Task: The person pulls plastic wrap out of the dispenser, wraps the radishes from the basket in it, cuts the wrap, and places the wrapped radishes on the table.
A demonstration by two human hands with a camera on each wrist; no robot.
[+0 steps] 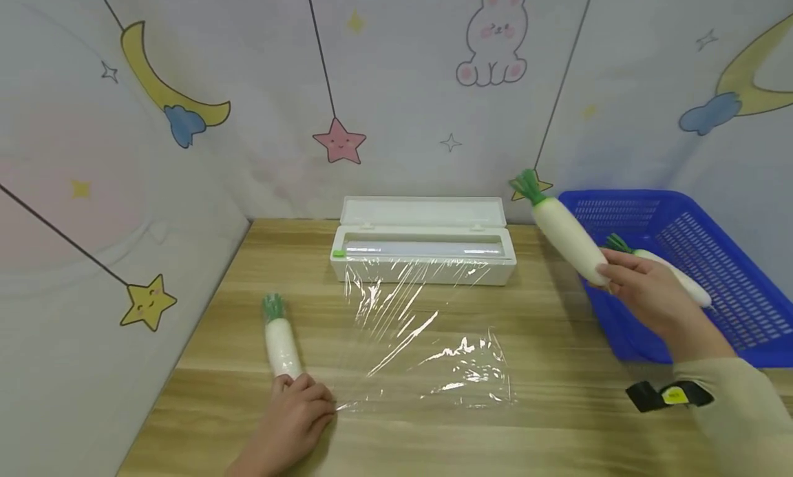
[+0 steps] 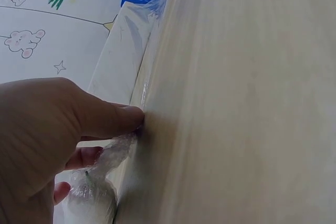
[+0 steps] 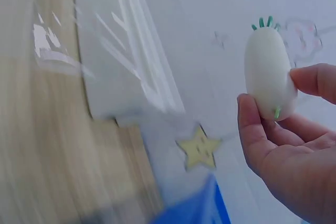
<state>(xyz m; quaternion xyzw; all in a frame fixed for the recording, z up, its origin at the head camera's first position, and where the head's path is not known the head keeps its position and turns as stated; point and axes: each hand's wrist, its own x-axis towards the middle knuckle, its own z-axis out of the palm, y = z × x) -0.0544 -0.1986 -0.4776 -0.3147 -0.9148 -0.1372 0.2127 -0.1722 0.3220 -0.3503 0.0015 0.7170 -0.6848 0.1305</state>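
Observation:
My right hand (image 1: pixel 650 294) grips a white radish (image 1: pixel 566 236) with green leaf stubs by its lower end, raised in front of the blue basket. The right wrist view shows thumb and fingers around that radish (image 3: pixel 269 72). On the table at left lies another radish (image 1: pixel 281 343), wrapped in clear film. My left hand (image 1: pixel 291 418) is at its lower end, and in the left wrist view thumb and fingertips pinch crumpled cling film (image 2: pixel 118 150) beside it. A sheet of cling film (image 1: pixel 403 346) stretches over the table from the white dispenser box (image 1: pixel 427 270) to near my left hand.
A blue plastic basket (image 1: pixel 737 257) stands at the right with another radish (image 1: pixel 678 274) in it. The dispenser's lid (image 1: pixel 424 212) is raised, with the film roll (image 1: pixel 424 248) inside. A patterned cloth wall (image 1: pixel 396 85) closes off the back and left of the wooden table (image 1: pixel 210 394).

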